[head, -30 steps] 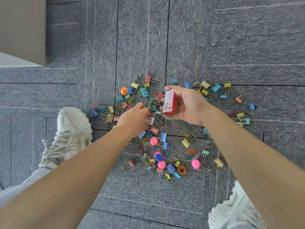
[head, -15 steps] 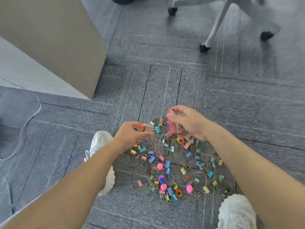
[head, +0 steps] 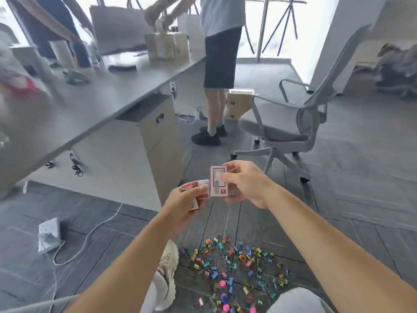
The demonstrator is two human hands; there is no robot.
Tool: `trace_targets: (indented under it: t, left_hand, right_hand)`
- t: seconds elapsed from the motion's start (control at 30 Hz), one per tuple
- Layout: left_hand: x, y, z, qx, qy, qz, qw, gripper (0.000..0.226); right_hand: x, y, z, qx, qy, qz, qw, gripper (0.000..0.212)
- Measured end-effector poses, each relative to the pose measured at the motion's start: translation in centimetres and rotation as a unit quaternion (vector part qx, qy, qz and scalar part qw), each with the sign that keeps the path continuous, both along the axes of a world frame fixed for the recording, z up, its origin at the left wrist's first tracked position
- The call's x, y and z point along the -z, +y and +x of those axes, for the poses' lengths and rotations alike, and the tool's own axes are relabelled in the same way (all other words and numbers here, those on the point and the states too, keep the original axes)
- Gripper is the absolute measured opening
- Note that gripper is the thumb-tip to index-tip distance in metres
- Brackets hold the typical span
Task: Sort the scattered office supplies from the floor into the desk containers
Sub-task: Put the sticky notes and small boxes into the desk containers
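Head cam: I see the right hand [head: 247, 185] pinching a red-and-white box [head: 218, 189] upright. The left hand [head: 181, 207] grips a second small box [head: 201, 191] just beside it (blurred, could be more than one). Coloured clips [head: 234, 265] lie scattered on the carpet [head: 108, 242] below, next to a beige shoe [head: 168, 265]. Desk [head: 108, 96] on the left, grey chair [head: 291, 125] on the right.

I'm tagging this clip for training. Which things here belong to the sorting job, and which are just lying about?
Job: red-and-white box in right hand; second box in left hand; scattered clips; desk.
Lying about: office chair; white adapter with cable; drawer cabinet.
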State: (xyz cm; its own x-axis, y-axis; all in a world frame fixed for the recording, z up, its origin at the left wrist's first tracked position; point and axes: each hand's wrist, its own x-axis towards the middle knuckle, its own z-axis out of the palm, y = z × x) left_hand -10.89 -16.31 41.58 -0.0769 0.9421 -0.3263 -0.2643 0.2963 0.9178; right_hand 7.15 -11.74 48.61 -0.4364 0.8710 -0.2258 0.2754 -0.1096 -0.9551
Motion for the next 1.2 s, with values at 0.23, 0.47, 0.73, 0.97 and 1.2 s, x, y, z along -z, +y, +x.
trace_targets:
  t: [0.23,0.47,0.73,0.97,1.2]
  left_hand:
    - [-8.4,-10.7,-2.7,-0.063,-0.098,0.051,0.992,0.019]
    - [-13.9,-17.5,-7.8,-0.134,-0.096,0.107,0.980,0.006]
    - [-19.0,-25.5,-16.0,-0.183,-0.062,0.203,0.960,0.019]
    - [-23.4,-35.3,-26.4,-0.351,0.022,0.214,0.911,0.011]
    - [-25.1,-42.1,-36.8,-0.433,0.196,0.172,0.863,0.015]
  right_hand:
    - [-8.0,-11.0,-5.7,-0.011,-0.014,0.107,0.994,0.018]
    - [-12.5,-17.2,-9.9,-0.026,0.089,0.060,0.994,0.020]
    - [-17.9,-21.6,-18.6,-0.085,0.104,0.114,0.984,0.018]
    - [-21.2,-26.7,-29.9,-0.247,0.103,0.174,0.947,0.022]
    - [-21.8,-29.0,-44.1,-0.399,0.074,0.190,0.894,0.027]
